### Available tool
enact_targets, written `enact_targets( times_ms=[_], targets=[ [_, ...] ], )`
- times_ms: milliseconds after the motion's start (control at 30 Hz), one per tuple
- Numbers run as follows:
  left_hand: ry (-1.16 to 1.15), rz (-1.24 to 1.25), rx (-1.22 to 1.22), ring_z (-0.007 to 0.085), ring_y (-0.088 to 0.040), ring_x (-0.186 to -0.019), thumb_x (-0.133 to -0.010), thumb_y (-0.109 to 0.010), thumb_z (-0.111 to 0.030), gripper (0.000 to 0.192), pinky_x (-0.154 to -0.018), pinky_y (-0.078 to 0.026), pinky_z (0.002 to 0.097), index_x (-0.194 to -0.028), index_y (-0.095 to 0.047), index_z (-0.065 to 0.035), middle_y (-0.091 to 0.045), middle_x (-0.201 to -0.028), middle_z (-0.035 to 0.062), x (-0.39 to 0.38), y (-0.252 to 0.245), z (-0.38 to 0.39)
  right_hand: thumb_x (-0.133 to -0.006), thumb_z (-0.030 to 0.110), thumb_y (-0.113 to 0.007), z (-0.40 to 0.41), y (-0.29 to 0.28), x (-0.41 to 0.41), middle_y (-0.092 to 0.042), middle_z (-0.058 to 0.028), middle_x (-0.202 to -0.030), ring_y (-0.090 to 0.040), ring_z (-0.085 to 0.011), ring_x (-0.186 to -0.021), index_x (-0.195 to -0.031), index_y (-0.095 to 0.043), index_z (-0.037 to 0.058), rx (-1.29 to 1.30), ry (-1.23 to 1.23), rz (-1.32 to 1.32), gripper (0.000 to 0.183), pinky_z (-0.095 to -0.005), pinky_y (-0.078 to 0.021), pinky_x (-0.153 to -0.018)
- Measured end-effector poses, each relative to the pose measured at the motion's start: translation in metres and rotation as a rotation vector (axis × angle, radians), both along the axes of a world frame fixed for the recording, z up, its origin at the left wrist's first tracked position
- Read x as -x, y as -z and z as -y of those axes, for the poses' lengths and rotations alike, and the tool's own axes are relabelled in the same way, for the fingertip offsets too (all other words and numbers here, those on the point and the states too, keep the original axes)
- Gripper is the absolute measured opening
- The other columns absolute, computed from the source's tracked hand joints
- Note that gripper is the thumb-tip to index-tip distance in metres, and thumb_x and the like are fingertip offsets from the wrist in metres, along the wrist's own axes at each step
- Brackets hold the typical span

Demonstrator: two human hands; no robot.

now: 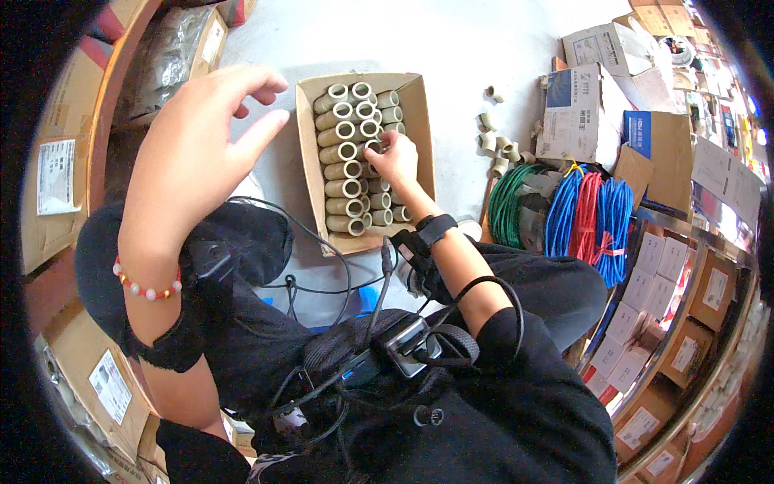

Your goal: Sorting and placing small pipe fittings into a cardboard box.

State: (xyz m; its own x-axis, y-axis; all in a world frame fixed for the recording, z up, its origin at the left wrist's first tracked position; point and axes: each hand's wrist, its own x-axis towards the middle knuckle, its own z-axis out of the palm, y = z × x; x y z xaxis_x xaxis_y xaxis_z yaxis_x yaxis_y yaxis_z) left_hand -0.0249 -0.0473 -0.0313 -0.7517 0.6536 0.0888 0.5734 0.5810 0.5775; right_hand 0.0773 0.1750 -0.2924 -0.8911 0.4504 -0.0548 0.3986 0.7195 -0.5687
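An open cardboard box [427, 139] stands on the floor before me, with many beige plastic pipe elbows [343, 170] in rows inside. My right hand [396, 158] reaches into the box, its thumb and fingers closed on one elbow [372, 146] in the second row from the left. My left hand [199, 133] is raised left of the box, palm partly turned away, fingers apart and nothing held. It looks large and near the camera. Several loose elbows [504, 144] lie on the floor right of the box.
Coils of green [514, 202], blue [612, 224] and red wire [586, 212] stand at the right, by printed cartons [577, 115]. Shelves with boxes [683, 357] run along the right. More cartons [60, 187] stand at the left. Black cables [338, 248] hang across my lap near the box.
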Motion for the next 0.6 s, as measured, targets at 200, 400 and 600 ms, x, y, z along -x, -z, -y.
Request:
enact_targets(
  times_ms=[200, 400, 600],
  targets=[
    [-0.008, 0.032, 0.009, 0.0253, -0.059, -0.074, -0.078, -0.060, -0.016, 0.023, -0.067, -0.047, 0.0327, -0.097, -0.060, -0.0029, -0.064, -0.090, 0.0120, 0.001, 0.001, -0.001, -0.062, 0.026, -0.071, 0.006, 0.000, 0.000, -0.060, -0.0136, -0.078, -0.059, -0.0292, -0.076, -0.078, -0.059, 0.0026, -0.040, -0.009, -0.018, 0.031, -0.0381, -0.0484, -0.071],
    [-0.009, 0.052, -0.014, 0.0245, -0.059, -0.076, -0.078, -0.061, -0.015, 0.024, -0.068, -0.047, 0.0325, -0.098, -0.060, -0.0025, -0.063, -0.091, 0.0114, 0.002, 0.005, 0.000, -0.063, 0.027, -0.072, 0.011, -0.008, 0.001, -0.058, -0.0131, -0.079, -0.059, -0.0290, -0.076, -0.078, -0.056, 0.0027, -0.009, -0.023, -0.047, 0.033, -0.0377, -0.0480, -0.069],
    [-0.007, 0.077, 0.022, 0.0245, -0.058, -0.079, -0.077, -0.061, -0.010, 0.024, -0.073, -0.046, 0.0319, -0.099, -0.059, -0.0010, -0.062, -0.090, 0.0118, 0.001, 0.000, -0.003, -0.075, 0.021, -0.063, -0.044, -0.020, 0.006, -0.058, -0.0159, -0.087, -0.057, -0.0328, -0.084, -0.090, -0.056, 0.0019, -0.188, -0.085, -0.348, 0.025, -0.0412, -0.0461, -0.075]
  ],
)
